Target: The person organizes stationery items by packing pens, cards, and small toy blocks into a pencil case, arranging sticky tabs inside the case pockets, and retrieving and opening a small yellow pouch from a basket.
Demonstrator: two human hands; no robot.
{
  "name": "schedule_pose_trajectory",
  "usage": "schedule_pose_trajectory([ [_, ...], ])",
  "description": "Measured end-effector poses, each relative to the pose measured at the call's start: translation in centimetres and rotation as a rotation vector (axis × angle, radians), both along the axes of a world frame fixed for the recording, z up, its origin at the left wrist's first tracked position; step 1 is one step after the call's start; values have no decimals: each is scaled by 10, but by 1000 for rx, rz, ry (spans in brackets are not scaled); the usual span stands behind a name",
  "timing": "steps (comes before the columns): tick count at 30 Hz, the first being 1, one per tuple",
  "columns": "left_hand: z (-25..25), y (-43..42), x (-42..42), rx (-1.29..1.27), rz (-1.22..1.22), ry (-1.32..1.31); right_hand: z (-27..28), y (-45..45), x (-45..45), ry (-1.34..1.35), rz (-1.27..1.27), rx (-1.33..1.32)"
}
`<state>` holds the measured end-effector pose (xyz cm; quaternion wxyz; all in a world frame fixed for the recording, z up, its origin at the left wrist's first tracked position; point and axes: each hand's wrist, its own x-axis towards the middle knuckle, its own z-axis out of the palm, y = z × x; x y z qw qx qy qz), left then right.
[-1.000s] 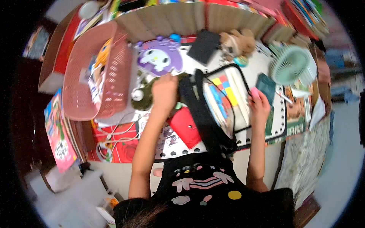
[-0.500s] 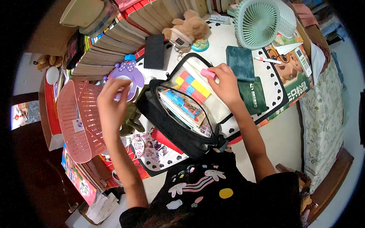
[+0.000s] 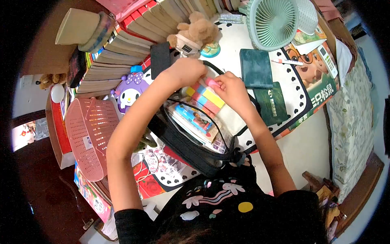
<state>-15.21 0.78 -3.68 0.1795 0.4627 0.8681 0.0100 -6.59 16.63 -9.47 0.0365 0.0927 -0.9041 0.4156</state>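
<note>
My right hand (image 3: 232, 90) pinches a small pink object (image 3: 211, 82) above the open black bag (image 3: 178, 140). Right beside it, my left hand (image 3: 188, 73) bends inward with curled fingers, its fingertips mostly hidden by the back of the hand. What they hold, if anything, I cannot make out. Under my hands, a checkered red, blue and yellow item (image 3: 206, 99) lies against the bag's pale inner flap (image 3: 233, 118). Books and a blue-covered booklet (image 3: 193, 116) fill the bag's main pocket.
A purple character figure (image 3: 130, 94) and a pink basket (image 3: 87, 138) are on the left. A teddy bear (image 3: 195, 32) sits behind the bag. Farther right are a mint fan (image 3: 272, 24), a dark green box (image 3: 256, 68), a green booklet (image 3: 271, 103) and a marker (image 3: 287, 62).
My left hand has swung right from beside the purple figure to meet my right hand. The right hand keeps the pink object and has shifted slightly left and down.
</note>
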Motion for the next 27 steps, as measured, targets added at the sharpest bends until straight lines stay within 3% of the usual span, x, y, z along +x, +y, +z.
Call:
schedule_pose_trajectory([
  [8,6,24,-13,-383,-16,44,-2,0,-5,-57,-29,-81],
  [11,9,4,-28,-48,-6,-339,4,2,-7,-143,-23,-116],
  [14,-6,-10,-32,115,19,-458,7,2,-12,-152,91,-41],
  [19,-12,-12,-24,169,88,-462,-1,0,-18,-109,212,44],
  [21,-17,-14,-18,306,91,-316,-4,1,-18,-69,166,-114],
  [27,-7,-29,-2,500,272,-274,2,-3,-11,-196,152,-170],
])
